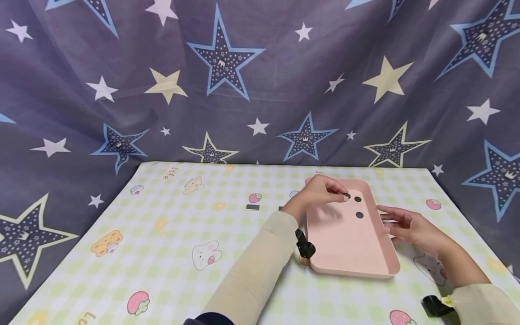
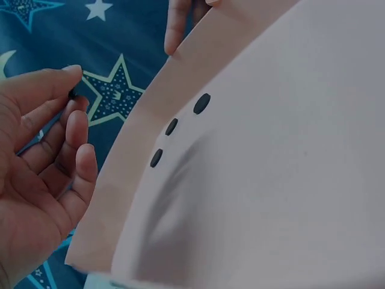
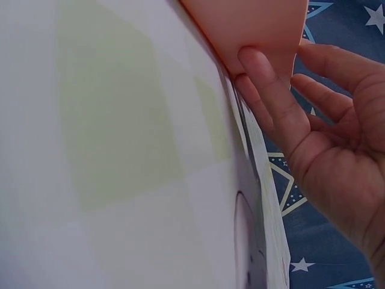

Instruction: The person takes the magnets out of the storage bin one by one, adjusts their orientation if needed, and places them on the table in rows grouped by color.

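Note:
A pink rectangular tray stands on the right half of the table. Over its far part, my left hand pinches a small black piece between thumb and fingers; its exact shape is mostly hidden. Flat black discs, among them one nearer disc, lie on the tray floor close to that hand. The left wrist view has three of them beside the tray wall. My right hand touches the tray's outer right side with loosely extended fingers.
A small dark rectangular piece lies on the checked tablecloth, left of the tray. Another dark piece is partly hidden behind the left forearm. A star-patterned curtain hangs along the table's back edge.

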The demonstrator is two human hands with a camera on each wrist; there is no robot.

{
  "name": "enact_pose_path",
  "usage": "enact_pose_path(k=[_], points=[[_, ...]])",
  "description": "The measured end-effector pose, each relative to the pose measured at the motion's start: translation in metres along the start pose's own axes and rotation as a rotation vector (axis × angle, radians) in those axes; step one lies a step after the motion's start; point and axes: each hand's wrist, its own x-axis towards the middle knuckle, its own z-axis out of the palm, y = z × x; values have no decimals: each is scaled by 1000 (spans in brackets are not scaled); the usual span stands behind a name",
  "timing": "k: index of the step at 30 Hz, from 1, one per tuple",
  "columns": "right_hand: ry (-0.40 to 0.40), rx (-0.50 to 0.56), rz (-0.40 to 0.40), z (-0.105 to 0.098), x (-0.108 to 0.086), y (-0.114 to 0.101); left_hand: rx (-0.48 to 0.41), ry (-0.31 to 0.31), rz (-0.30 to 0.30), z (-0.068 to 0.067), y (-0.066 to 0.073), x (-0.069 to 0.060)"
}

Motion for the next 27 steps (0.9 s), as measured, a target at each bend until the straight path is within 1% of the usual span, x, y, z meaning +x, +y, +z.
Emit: enact_pose_path(k=[3, 7, 12, 18, 23, 27], points=[[-9, 4, -8, 0, -1, 0, -9, 12, 3, -2, 2, -3], [-6, 4, -12, 0, -1, -1, -47, 11, 1, -5, 1, -7], [-16, 6, -29, 0, -1, -1, -60, 20, 23, -11, 0, -13], [-6, -7, -23, 0, -1, -1, -33, 37, 53, -16, -2, -18], [1, -14, -25, 0, 0, 1, 31, 38, 91, -21, -3, -23], [-1, -14, -32, -1, 0, 1, 43, 36, 94, -26, -2, -28]])
